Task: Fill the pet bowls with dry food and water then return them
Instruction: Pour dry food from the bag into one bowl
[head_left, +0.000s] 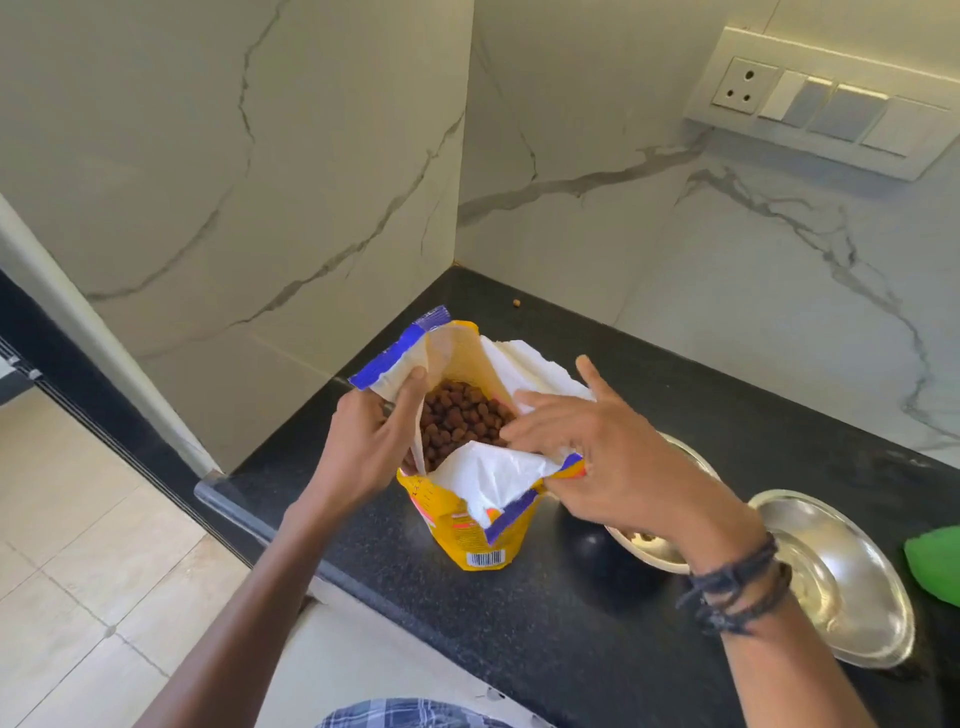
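Note:
A yellow and blue pet food bag (470, 538) stands upright on the black countertop (519, 634), its top wide open on brown kibble (460, 421). My left hand (363, 447) pinches the bag's left flap. My right hand (608, 457) holds the right flap near the rim, its other fingers spread. A steel bowl (657, 551) with a little kibble sits right of the bag, mostly hidden under my right wrist. A second steel bowl (836, 577) lies further right and looks empty.
A green object (935, 564) shows at the right edge. One stray kibble piece (516, 303) lies near the back corner. Marble walls close the counter at the back and left; a socket panel (826, 104) is on the right wall. The tiled floor (78, 545) lies left.

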